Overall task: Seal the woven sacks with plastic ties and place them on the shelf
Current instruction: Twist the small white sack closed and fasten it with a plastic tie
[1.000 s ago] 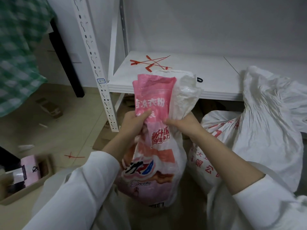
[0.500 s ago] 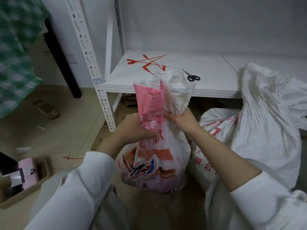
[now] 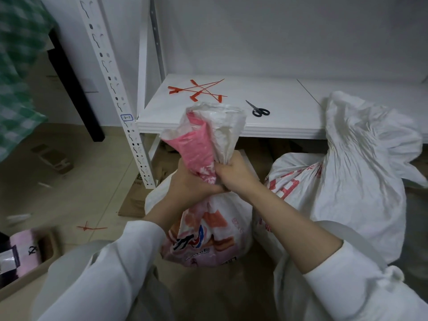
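Note:
A pink and white woven sack [image 3: 208, 232] stands on the floor in front of the white shelf [image 3: 278, 133]. Its top is gathered into a bunched neck [image 3: 206, 137]. My left hand [image 3: 187, 184] grips the neck from the left and my right hand [image 3: 234, 174] grips it from the right, the two hands touching. Several red plastic ties [image 3: 196, 90] lie crossed on the shelf board at the back left. A second white sack [image 3: 347, 172] with red print leans against the shelf to the right, its mouth loose.
Black scissors [image 3: 259, 110] lie on the shelf right of the ties. One red tie [image 3: 91, 227] lies on the floor at left. A perforated shelf post [image 3: 120, 107] stands left of the sack. A cardboard box [image 3: 27, 258] with pink items sits at bottom left.
The sack's flat open top has been squeezed into a tight bunch. Both hands moved together around the neck, and the sack sank lower, uncovering the scissors.

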Tool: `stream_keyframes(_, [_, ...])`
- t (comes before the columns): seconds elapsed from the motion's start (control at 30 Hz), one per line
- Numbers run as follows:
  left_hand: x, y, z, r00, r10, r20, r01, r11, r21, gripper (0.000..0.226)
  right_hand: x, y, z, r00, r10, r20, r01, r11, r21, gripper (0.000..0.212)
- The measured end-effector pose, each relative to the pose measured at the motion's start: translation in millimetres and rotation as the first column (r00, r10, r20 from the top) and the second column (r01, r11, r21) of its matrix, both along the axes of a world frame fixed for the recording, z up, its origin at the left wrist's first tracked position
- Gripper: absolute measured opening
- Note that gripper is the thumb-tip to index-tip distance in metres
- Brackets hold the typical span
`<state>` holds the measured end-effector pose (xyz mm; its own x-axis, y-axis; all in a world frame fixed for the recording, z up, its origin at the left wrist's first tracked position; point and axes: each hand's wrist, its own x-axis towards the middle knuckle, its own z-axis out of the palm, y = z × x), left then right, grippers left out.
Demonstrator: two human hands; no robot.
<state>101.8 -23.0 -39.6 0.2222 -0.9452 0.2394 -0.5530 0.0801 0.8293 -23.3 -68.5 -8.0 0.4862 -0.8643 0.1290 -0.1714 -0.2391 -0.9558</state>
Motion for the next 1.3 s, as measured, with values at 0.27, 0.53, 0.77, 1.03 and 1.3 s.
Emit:
stream_keyframes(0.27, [-7.1, -0.8, -18.9, 0.967, 0.256, -0.009, -0.246, 0.936, 0.252, 0.051, 2.7, 5.4, -1.2, 0.995, 0.093, -0.04, -0.094, 0.995, -0.02, 0.021])
stream_keyframes(0.53, [-6.9, -7.0, -11.4, 0.9, 0.376, -0.223, -0.325, 0.916, 0.233, 0.053, -5.7, 1.0, 8.4, 0.982, 0.169, 0.081, -0.173, 0.984, 0.044, 0.022])
stream_keyframes(0.77, [-2.8, -7.3, 6.6, 0.749, 0.458, -0.478, -0.389, 0.889, 0.243, 0.052, -18.4, -5.1, 7.3, 0.942, 0.045, -0.333, -0.054, 0.998, -0.016, 0.082])
stream_keyframes(1.03, [-5.7, -1.2, 18.4, 0.674, 0.379, -0.635, -0.324, 0.923, 0.206, 0.099, -18.1, -3.7, -7.1, 0.856, 0.197, -0.478, -0.163, 0.98, 0.112, 0.097])
stream_keyframes(1.3, [-4.0, 11.0, 33.2, 0.635, 0.175, -0.753, -0.073, 0.983, 0.167, 0.061, -17.6, 0.0, -9.0, 0.878, 0.22, -0.424, -0.241, 0.971, 0.004, 0.108])
